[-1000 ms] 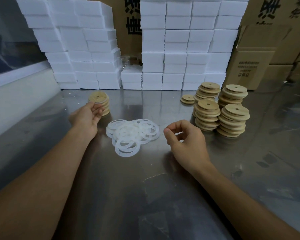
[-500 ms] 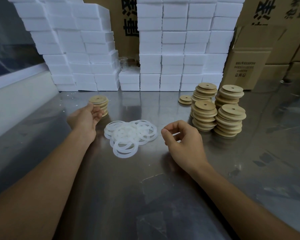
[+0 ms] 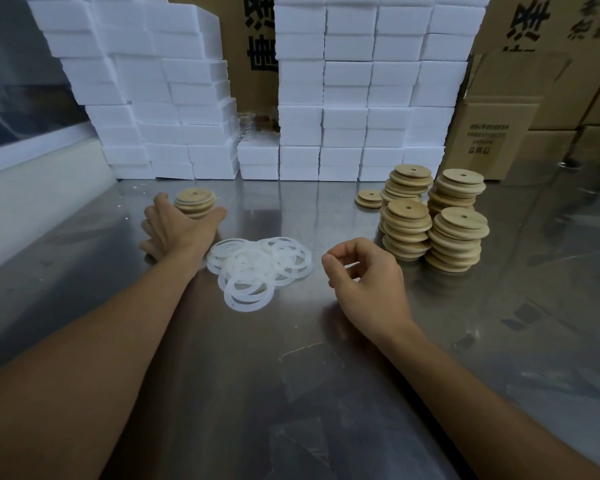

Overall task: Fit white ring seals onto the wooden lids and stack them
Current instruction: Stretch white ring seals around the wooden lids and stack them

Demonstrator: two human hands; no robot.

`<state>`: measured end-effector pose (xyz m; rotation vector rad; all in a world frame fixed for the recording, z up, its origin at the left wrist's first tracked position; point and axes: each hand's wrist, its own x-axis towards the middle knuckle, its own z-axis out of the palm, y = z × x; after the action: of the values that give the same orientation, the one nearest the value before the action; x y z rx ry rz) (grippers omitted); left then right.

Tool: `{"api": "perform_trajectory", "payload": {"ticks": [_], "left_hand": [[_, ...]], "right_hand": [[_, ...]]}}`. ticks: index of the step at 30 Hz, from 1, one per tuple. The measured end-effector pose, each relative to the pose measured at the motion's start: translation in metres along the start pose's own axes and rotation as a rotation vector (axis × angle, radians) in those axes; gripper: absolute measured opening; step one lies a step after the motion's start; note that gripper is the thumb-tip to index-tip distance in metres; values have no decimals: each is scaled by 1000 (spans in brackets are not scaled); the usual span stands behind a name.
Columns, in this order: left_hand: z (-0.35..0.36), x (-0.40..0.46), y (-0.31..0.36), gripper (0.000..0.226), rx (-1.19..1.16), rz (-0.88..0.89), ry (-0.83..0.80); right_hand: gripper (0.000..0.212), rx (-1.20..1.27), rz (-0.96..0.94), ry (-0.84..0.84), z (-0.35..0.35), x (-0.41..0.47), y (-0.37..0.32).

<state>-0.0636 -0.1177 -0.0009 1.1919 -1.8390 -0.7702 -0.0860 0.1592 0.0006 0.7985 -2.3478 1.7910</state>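
A short stack of wooden lids (image 3: 195, 201) stands at the left of the steel table. My left hand (image 3: 174, 230) is pressed against its near side, fingers spread, with the stack in the fork between thumb and forefinger. A loose pile of white ring seals (image 3: 257, 266) lies in the middle. Just right of the pile, my right hand (image 3: 364, 275) is curled and pinches a white ring seal (image 3: 347, 266), mostly hidden by the fingers. Several taller stacks of wooden lids (image 3: 454, 237) stand at the right, with a low pair of lids (image 3: 369, 198) behind them.
A wall of white foam boxes (image 3: 343, 98) lines the back of the steel table (image 3: 291, 375). Cardboard cartons (image 3: 492, 133) stand at the back right. A low white ledge (image 3: 32, 188) runs along the left side.
My left hand has moved forward from beside the short lid stack and now straddles it with thumb and forefinger. My right hand has stayed put with the ring.
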Motion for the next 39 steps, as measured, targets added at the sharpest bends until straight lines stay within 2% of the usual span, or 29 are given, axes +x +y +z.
{"api": "perform_trajectory", "payload": {"ticks": [4,9,12,15,18,23,30,35,39], "left_hand": [[2,6,1,92,74,-4,-26],[2,6,1,76,48,-18,8],[1,5,1,79,25,-18,21],[-1,3,0,91,-1,-29,11],[-6,-1,-1,97,-107,-29,44],[-13,-13,-6,70,-210,-11,45],[-26,-38,-12,30,-205,29,-42],[-29,-54,-16,20,-203,115,-174],[-34,-63,-16,16,-205,164,-196]], "right_hand": [[8,-4,-5,-2,0,1,0],[9,-9,-7,-6,1,1,1],[10,-4,-6,-1,1,1,2],[10,6,-4,11,0,1,2],[10,11,-23,62,-1,4,3],[2,-77,-110,188,-4,11,5],[34,-310,-157,417,-30,27,17],[72,-440,-61,258,-31,30,24],[76,-496,-26,227,-31,32,28]]}}
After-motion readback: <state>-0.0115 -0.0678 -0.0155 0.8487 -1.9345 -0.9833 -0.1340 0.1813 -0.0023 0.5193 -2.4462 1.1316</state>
